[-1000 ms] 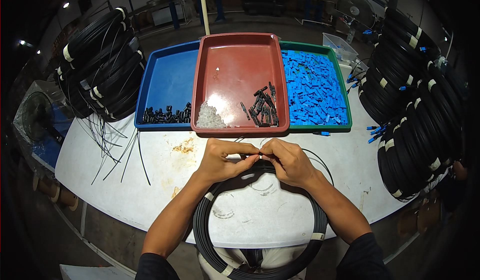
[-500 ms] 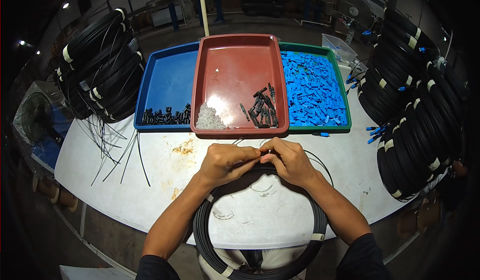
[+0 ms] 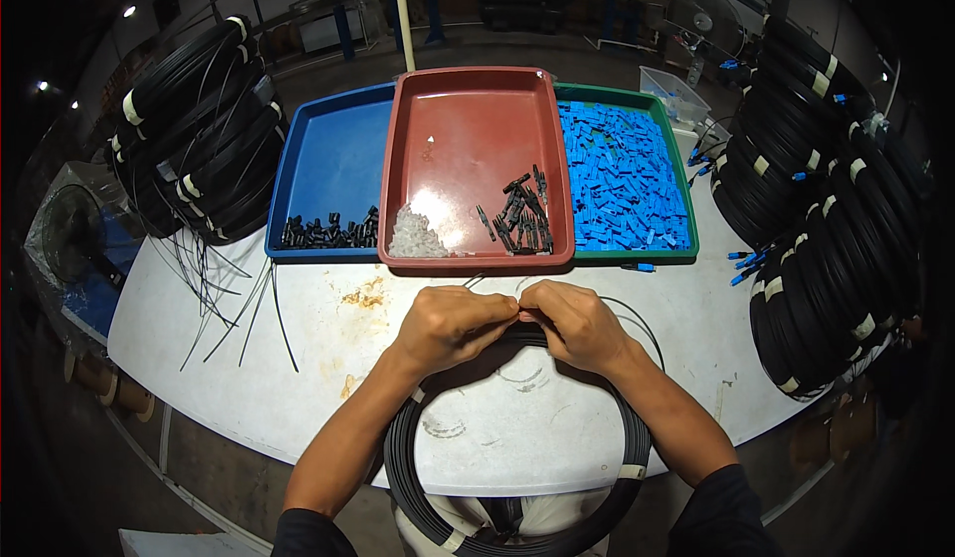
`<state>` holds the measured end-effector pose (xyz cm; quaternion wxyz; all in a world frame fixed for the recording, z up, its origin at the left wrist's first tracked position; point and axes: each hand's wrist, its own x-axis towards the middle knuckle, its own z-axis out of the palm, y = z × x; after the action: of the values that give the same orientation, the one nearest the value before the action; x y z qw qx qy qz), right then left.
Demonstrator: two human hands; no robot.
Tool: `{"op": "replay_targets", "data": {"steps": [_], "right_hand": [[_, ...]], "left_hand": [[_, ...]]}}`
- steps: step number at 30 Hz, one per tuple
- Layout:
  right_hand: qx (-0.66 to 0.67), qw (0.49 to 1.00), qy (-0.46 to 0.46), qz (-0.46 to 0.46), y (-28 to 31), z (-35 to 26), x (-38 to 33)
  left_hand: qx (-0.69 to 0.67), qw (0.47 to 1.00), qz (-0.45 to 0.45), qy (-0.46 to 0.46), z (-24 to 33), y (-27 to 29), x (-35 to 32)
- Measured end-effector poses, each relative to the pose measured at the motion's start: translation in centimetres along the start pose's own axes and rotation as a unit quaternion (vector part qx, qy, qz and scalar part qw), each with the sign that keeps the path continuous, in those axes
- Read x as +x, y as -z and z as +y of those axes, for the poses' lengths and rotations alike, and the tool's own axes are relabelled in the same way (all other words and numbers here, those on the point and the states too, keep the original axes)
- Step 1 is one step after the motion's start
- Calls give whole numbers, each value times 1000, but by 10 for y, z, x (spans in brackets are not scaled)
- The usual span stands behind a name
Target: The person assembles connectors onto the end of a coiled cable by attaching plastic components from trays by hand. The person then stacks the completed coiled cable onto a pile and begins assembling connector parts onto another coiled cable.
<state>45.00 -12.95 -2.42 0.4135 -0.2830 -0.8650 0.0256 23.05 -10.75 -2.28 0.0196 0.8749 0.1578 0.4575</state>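
Right now both hands meet at the fingertips over the near half of the table (image 3: 537,428), roughly midway between its left and right edges. On the left hand (image 3: 453,323) the thumb and forefinger are pressed together; the right hand (image 3: 572,323) is drawn in the same way, and whatever sits between the tips is hidden from me. Beneath them lies a black coil of cable (image 3: 401,448), its near side hanging past the table's near edge, a loose loop curving out by the right wrist.

Toward the far edge stand three trays. The blue tray (image 3: 338,149) has black caps (image 3: 328,234) along its near edge. The red tray (image 3: 487,119), in the middle, carries white bits (image 3: 418,236) in its near left corner and black sticks (image 3: 527,224) near the right one. Blue clips (image 3: 622,174) fill the green tray (image 3: 637,256). More coils are stacked by the table's left and right edges.
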Motion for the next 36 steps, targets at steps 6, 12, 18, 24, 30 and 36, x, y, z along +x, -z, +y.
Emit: {"op": "replay_targets", "data": {"steps": [6, 12, 18, 24, 30, 36], "right_hand": [[-95, 989, 107, 43, 13, -14, 15], [-59, 998, -29, -23, 1, -5, 1], [-103, 988, 90, 66, 7, -6, 10], [-43, 999, 4, -30, 3, -8, 3], [-56, 997, 48, 13, 5, -9, 10], [-21, 1000, 5, -3, 3, -9, 3]], "left_hand": [[-249, 928, 25, 276, 9, -1, 5], [-32, 999, 3, 35, 3, 0, 0], [-208, 948, 18, 240, 8, 2, 8], [-161, 970, 8, 183, 5, 1, 1], [-186, 954, 14, 233, 9, 2, 7], [-181, 962, 24, 205, 6, -1, 4]]}}
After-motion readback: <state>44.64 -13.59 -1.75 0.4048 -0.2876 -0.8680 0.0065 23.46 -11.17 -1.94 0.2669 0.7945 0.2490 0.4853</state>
